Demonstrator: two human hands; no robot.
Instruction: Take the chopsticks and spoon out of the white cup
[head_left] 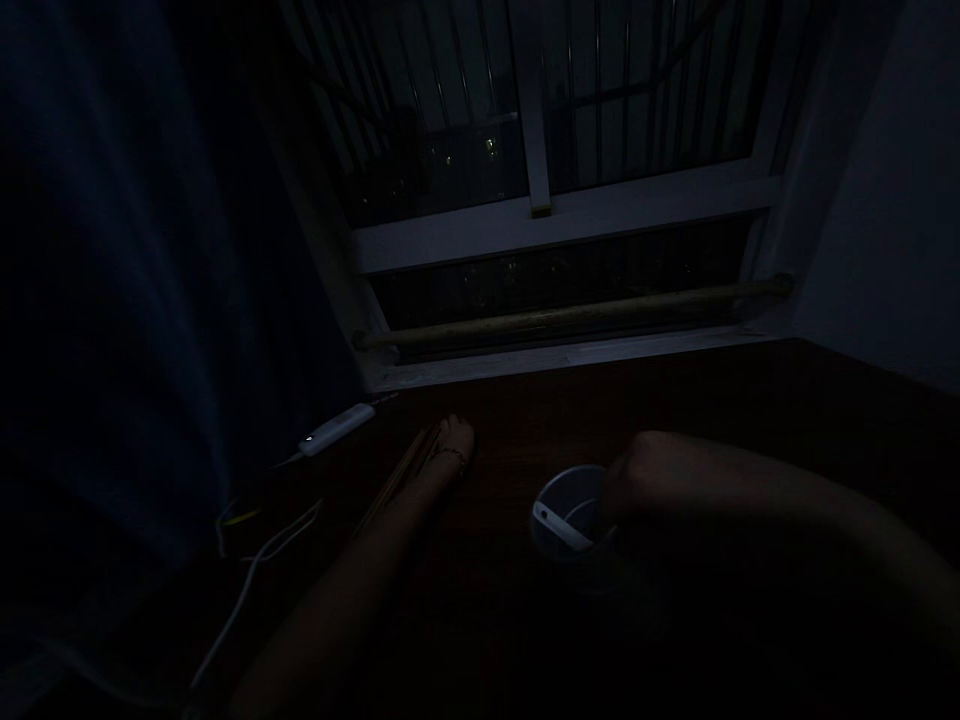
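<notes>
Very dark frame, detail limited. Nearest: white cable (240,590) ran across the dark wooden table (750,400) at lower left, toward a small white device (337,428) with a tiny lit dot, lying near the window frame.

Left hand (450,445) lay on the table, closed around a bundle of thin sticks (401,475) that ran back along the forearm. Fingers looked pressed together, probably curled over the sticks; too dark to be sure.

Right hand (637,470) sat just beside a white cup (570,510), touching its right rim. Cannot tell if the fingers gripped it or just rested. A white spoon (559,525) lay inside the cup, handle over the near rim.

Farther back: window (555,150) with bars, a pale rod (570,315) across its base.
</notes>
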